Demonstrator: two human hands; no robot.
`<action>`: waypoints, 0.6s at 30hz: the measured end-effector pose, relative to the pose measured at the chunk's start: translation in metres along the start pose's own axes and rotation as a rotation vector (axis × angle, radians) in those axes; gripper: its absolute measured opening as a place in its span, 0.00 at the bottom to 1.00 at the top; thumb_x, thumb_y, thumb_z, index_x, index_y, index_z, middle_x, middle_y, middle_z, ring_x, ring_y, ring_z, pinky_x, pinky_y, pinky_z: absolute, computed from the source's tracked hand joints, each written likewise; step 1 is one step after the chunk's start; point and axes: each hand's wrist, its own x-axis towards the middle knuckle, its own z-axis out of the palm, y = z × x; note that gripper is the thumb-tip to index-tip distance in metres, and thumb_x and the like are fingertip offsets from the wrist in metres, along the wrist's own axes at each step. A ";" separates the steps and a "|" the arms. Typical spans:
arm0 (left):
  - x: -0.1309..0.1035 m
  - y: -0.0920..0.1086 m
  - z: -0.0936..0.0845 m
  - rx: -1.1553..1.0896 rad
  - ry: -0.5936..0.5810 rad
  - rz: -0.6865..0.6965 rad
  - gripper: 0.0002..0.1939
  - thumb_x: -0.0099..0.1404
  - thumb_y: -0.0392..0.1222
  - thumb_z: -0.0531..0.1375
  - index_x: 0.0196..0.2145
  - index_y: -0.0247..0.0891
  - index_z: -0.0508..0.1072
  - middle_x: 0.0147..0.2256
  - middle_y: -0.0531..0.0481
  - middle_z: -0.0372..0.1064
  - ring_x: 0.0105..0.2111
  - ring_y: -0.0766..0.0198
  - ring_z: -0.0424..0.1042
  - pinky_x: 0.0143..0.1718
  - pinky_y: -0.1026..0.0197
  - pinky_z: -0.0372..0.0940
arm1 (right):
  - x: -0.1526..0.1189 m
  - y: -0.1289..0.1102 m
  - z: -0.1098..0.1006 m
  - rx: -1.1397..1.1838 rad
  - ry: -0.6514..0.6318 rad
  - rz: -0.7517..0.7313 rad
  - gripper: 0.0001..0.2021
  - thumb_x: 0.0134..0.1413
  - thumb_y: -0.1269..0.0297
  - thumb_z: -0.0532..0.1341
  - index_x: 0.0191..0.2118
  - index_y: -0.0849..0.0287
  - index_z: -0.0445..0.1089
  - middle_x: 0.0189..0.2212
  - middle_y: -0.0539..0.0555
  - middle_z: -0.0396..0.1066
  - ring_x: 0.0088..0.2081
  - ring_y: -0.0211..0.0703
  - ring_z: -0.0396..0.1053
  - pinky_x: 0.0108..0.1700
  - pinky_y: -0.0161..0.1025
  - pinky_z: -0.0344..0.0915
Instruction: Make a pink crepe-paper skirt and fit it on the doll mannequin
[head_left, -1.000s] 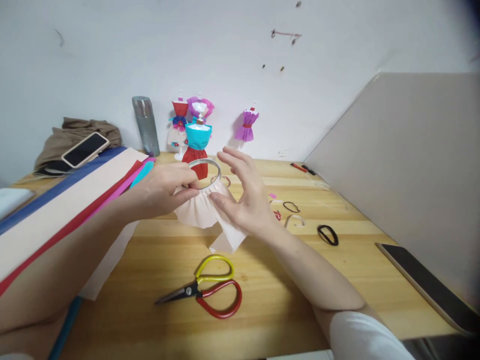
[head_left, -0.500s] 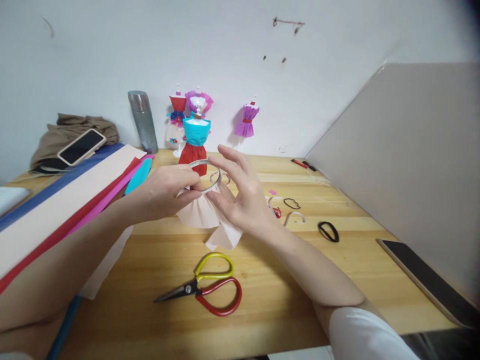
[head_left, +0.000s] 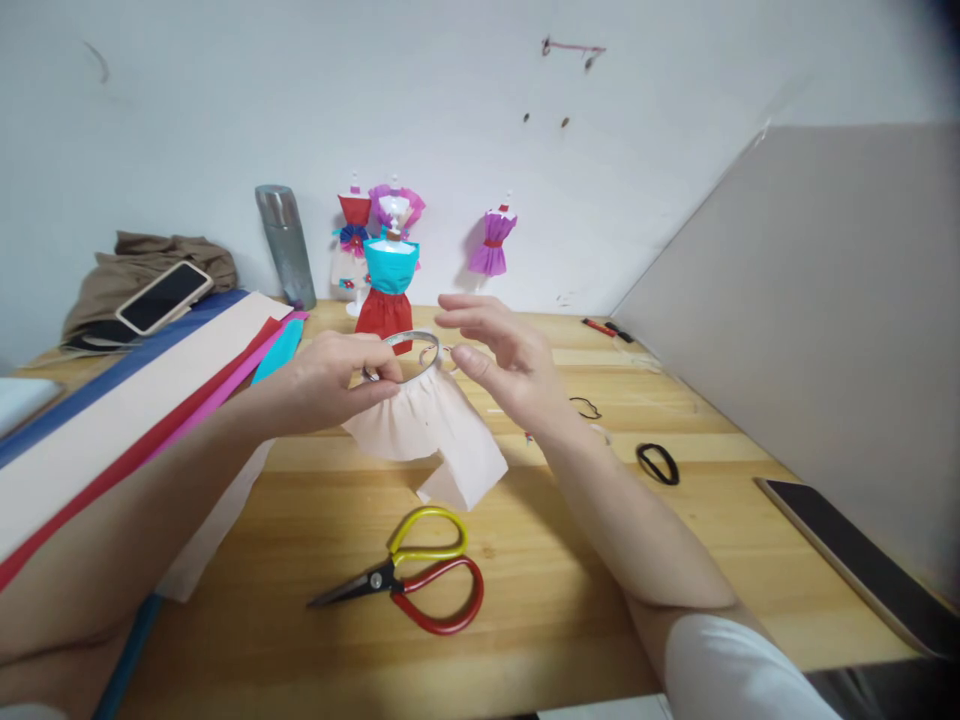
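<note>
My left hand (head_left: 352, 375) pinches the near left part of a thin pale ring-shaped band (head_left: 440, 358), held up above the table. From the band hangs a cream strip of thin material (head_left: 405, 425), gathered into pleats, with its loose end (head_left: 469, 470) trailing to the right. My right hand (head_left: 502, 360) is just right of the band, apart from it, fingers stretched and holding nothing. Scissors (head_left: 390, 578) with one yellow and one red handle lie on the table below both hands. Behind the band stands a small dress form (head_left: 391, 275) in a turquoise top and red skirt.
Several dressed forms (head_left: 493, 245) stand along the wall beside a flask (head_left: 286, 245). Long coloured sheets (head_left: 127, 385) and a phone (head_left: 165, 298) lie left. A black hair tie (head_left: 657, 464) and a dark flat device (head_left: 847, 560) lie right on the wooden table (head_left: 570, 610).
My right hand has let go of the band and moved a little to the right. The cream strip's loose end has swung out to the right. My left hand keeps its pinch.
</note>
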 end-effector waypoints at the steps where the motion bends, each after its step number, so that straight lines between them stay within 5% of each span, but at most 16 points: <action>1: 0.000 0.000 -0.001 -0.015 -0.010 -0.017 0.09 0.64 0.41 0.57 0.28 0.37 0.73 0.28 0.52 0.75 0.29 0.67 0.71 0.33 0.66 0.62 | 0.001 0.004 -0.001 -0.001 -0.042 -0.017 0.14 0.62 0.53 0.60 0.45 0.54 0.75 0.54 0.58 0.71 0.57 0.50 0.67 0.59 0.52 0.63; 7: 0.000 -0.002 -0.004 -0.112 -0.120 -0.096 0.10 0.63 0.44 0.58 0.29 0.37 0.75 0.31 0.52 0.77 0.31 0.67 0.73 0.35 0.66 0.64 | 0.008 0.026 -0.004 0.095 -0.320 -0.063 0.17 0.65 0.50 0.55 0.40 0.54 0.76 0.47 0.55 0.77 0.56 0.46 0.68 0.64 0.53 0.57; 11: 0.002 -0.006 -0.002 -0.216 -0.217 -0.130 0.10 0.62 0.45 0.59 0.29 0.37 0.74 0.30 0.52 0.76 0.31 0.66 0.73 0.34 0.66 0.64 | 0.008 0.035 -0.005 0.225 -0.514 -0.010 0.19 0.65 0.49 0.54 0.35 0.59 0.73 0.37 0.56 0.76 0.48 0.47 0.72 0.57 0.51 0.63; 18: 0.005 -0.011 -0.001 -0.423 -0.363 -0.175 0.08 0.61 0.42 0.59 0.28 0.35 0.74 0.30 0.50 0.75 0.31 0.66 0.73 0.33 0.66 0.66 | 0.007 0.042 -0.002 0.316 -0.652 0.069 0.22 0.64 0.45 0.53 0.31 0.59 0.68 0.30 0.54 0.71 0.37 0.42 0.67 0.45 0.44 0.65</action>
